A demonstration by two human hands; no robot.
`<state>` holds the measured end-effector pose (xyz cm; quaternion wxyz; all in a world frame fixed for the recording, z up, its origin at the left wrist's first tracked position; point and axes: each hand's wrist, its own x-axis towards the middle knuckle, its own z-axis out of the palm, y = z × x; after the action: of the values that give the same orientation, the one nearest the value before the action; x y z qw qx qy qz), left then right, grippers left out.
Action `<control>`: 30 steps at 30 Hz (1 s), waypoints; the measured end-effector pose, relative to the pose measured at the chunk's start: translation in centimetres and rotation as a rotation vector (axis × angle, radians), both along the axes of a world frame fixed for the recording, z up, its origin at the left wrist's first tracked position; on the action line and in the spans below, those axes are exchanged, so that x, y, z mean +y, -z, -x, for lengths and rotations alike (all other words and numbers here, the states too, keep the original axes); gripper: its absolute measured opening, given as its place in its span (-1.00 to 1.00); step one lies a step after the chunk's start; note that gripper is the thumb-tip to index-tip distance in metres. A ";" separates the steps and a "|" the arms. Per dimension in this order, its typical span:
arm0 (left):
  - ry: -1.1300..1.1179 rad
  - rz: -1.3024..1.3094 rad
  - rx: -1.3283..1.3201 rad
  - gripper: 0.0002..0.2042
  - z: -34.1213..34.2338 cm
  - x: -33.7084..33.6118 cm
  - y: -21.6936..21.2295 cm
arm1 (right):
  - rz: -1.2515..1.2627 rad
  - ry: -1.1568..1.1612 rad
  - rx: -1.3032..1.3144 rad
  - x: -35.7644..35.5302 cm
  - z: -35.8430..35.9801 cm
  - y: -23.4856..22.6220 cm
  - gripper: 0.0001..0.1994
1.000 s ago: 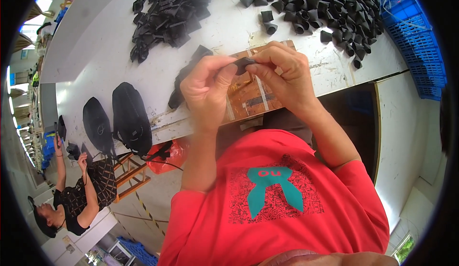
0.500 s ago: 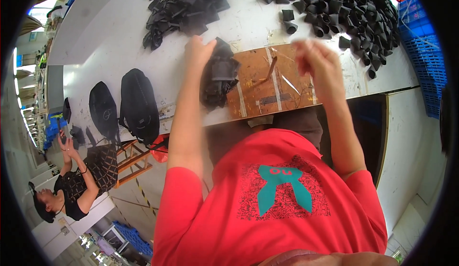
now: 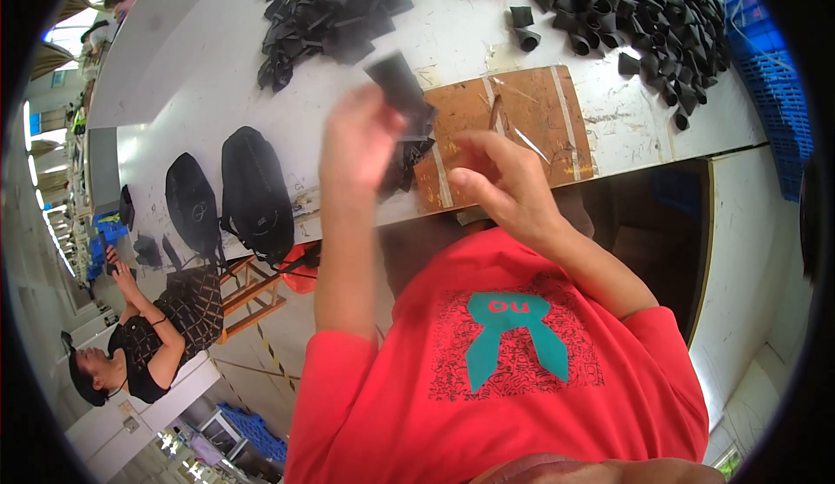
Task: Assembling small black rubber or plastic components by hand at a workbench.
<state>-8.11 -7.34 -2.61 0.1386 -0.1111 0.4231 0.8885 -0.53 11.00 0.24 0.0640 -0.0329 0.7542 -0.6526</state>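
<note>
My left hand (image 3: 361,140) is raised over the table edge, pinching a flat black fabric piece (image 3: 398,84) that sticks up from its fingers. A small stack of similar black pieces (image 3: 409,158) lies just under it, beside a brown wooden board (image 3: 531,119). My right hand (image 3: 504,184) hovers over the board's near edge with fingers apart and nothing in it. A thin stick (image 3: 497,114) lies on the board.
A heap of flat black pieces (image 3: 335,10) lies at the far left of the white table (image 3: 217,75); a heap of folded black pieces (image 3: 626,6) at the far right. A blue crate (image 3: 774,93) stands right. Two black bags (image 3: 252,193) sit left. Another person (image 3: 148,336) stands lower left.
My left hand has lifted a flat black piece off the small stack. My right hand has pulled back from the far side of the board toward me.
</note>
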 end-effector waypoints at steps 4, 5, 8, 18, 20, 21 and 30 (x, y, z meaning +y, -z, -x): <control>0.061 -0.206 -0.135 -0.83 -5.5 3.9 -0.7 | -0.114 0.147 0.328 -0.8 0.6 0.6 -0.81; 0.058 -0.147 -0.060 -0.80 -6.2 4.3 -0.8 | -0.237 0.171 0.448 -0.7 0.6 0.7 -0.80; -0.171 0.340 0.111 -0.79 -7.9 6.2 -2.3 | -0.444 0.238 0.589 -0.3 0.4 0.7 -0.86; -0.134 0.332 0.161 -0.94 -8.2 6.4 -3.3 | -0.736 0.203 0.821 1.0 -0.6 0.9 -0.79; -0.099 0.321 0.154 -0.93 -8.1 6.3 -3.0 | -0.766 0.179 0.808 1.3 -0.6 1.1 -0.79; -0.101 0.320 0.153 -0.93 -8.1 6.4 -3.1 | -0.797 0.156 0.795 1.4 -0.6 1.1 -0.79; -0.046 0.361 0.128 -0.92 -7.5 6.0 -3.2 | -0.712 0.069 0.565 1.5 -0.9 0.9 -0.73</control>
<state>-0.65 -1.32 0.59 0.0688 -0.0870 0.5809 0.8064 0.34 12.45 -0.61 -0.1588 -0.1607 0.9201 -0.3199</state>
